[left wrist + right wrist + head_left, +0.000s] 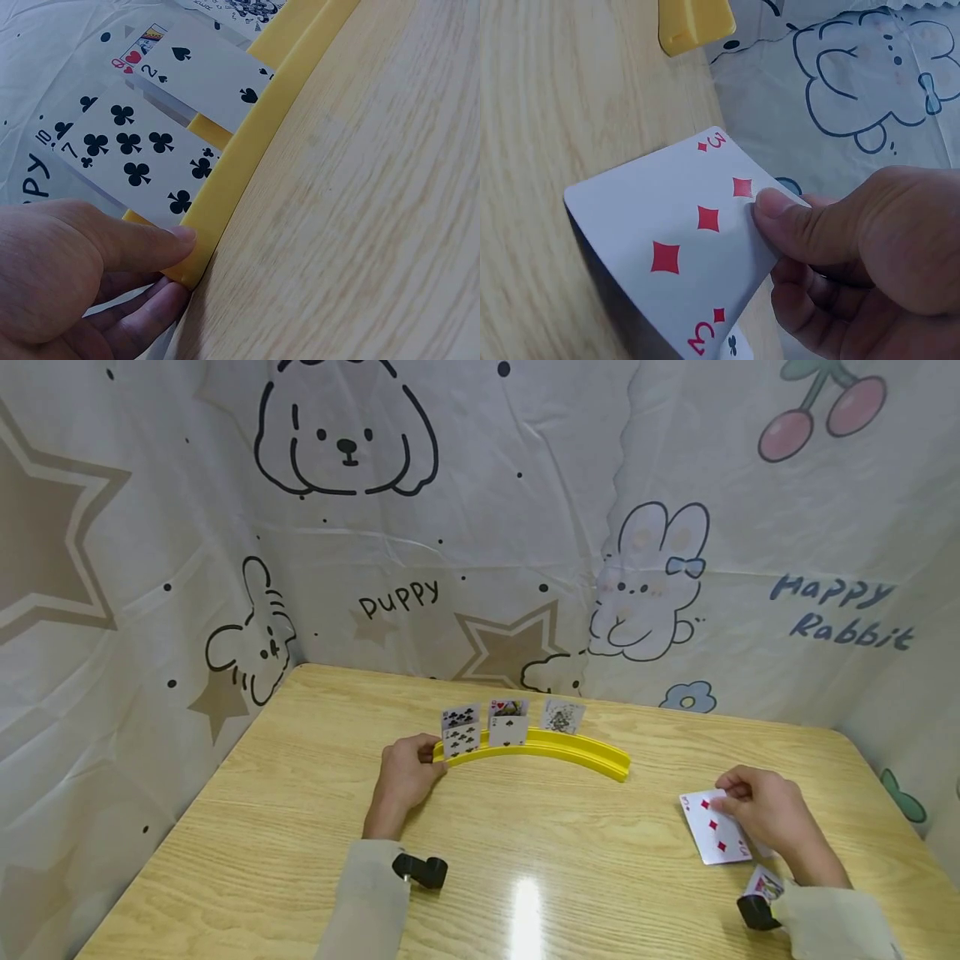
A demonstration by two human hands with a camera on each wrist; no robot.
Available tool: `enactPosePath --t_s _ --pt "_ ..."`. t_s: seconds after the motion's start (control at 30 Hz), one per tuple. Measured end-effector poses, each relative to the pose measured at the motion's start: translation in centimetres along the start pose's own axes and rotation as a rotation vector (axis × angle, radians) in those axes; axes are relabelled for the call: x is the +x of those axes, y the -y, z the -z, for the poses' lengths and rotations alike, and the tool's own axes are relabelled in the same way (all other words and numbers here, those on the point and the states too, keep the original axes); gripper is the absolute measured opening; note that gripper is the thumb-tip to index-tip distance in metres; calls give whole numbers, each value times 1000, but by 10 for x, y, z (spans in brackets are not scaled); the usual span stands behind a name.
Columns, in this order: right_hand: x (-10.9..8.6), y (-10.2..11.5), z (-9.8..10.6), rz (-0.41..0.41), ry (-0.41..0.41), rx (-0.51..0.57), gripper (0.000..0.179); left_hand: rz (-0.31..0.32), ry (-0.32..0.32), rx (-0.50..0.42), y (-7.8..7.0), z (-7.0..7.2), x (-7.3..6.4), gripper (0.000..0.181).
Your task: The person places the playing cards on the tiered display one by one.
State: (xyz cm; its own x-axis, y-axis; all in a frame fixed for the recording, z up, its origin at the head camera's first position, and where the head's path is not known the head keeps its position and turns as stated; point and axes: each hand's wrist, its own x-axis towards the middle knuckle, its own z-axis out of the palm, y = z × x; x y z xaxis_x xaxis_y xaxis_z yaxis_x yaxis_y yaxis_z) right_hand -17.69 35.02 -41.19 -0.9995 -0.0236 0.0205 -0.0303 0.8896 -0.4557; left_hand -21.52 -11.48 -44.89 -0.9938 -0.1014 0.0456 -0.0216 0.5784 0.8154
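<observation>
My left hand [405,777] grips the left end of a curved yellow card holder [577,752], its thumb on the front edge. In the holder stand a seven of clubs [135,154] before a ten of clubs [460,717], and a two of spades [202,75] before a queen of hearts [507,706]. Farther right stands one card with a dark, busy picture [562,717]. Over the table's right side, my right hand [772,810] pinches a three of diamonds [686,225] by its edge between thumb and fingers, face up.
Below the right hand lies a picture card [765,883], partly covered by the wrist camera. Another card with a black club mark [735,345] peeks out beneath the three of diamonds. A printed cloth [480,527] hangs behind the wooden table [585,860].
</observation>
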Motion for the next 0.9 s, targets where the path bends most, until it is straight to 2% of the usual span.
enactPosePath --t_s 0.27,0.57,0.9 --pt "-2 15 1 -10 -20 10 17 -12 -5 8 0 0 0 38" --pt "-2 26 2 94 -89 45 8 -5 -3 10 1 -1 0 38" --pt "-1 42 1 115 -89 134 6 7 2 8 0 0 1 37"
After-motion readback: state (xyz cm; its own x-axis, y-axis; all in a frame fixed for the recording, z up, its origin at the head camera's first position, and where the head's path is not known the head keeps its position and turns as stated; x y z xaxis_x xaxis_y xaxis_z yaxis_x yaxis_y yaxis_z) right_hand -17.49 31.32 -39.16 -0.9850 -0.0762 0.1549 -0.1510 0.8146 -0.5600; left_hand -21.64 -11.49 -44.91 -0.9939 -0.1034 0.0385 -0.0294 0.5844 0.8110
